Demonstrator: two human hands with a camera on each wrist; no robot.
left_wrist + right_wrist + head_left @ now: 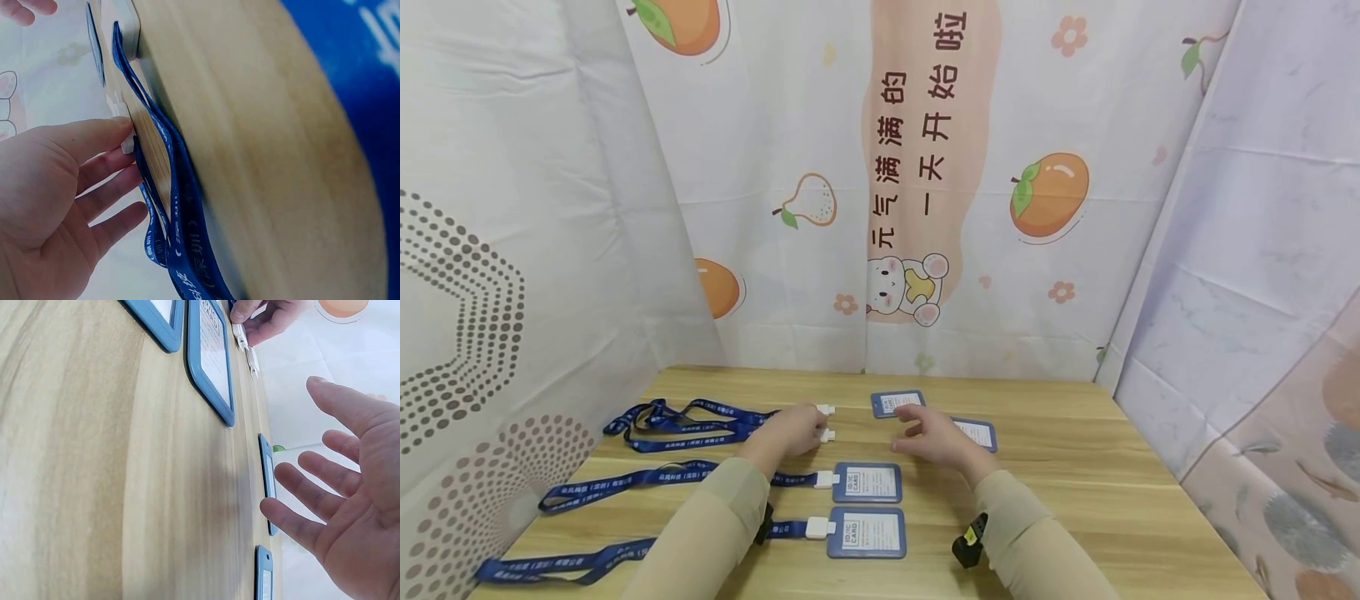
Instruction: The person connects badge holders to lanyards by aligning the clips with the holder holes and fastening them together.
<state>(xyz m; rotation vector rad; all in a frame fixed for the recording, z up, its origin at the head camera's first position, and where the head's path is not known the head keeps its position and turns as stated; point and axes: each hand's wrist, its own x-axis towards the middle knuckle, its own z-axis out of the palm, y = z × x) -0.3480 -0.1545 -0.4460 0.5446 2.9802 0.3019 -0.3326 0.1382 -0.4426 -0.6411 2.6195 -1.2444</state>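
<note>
In the head view my left hand [792,432] is at the far-left lanyards. Its thumb and fingers pinch a white clip [129,142] at the end of a blue lanyard [150,234]. Another white clip [825,409] lies just beyond it. My right hand [934,437], fingers spread and relaxed with nothing in them, hovers by two blue-framed badge holders. One, a far badge holder [887,403], lies past the fingertips; the other badge holder [977,434] is partly hidden behind the hand.
Nearer on the wooden table [1045,467] lie two more badge holders, an upper one [868,482] and a lower one [868,533]. Each is joined by a white clip to a blue lanyard stretching left. Printed curtains [790,275] enclose the back and sides.
</note>
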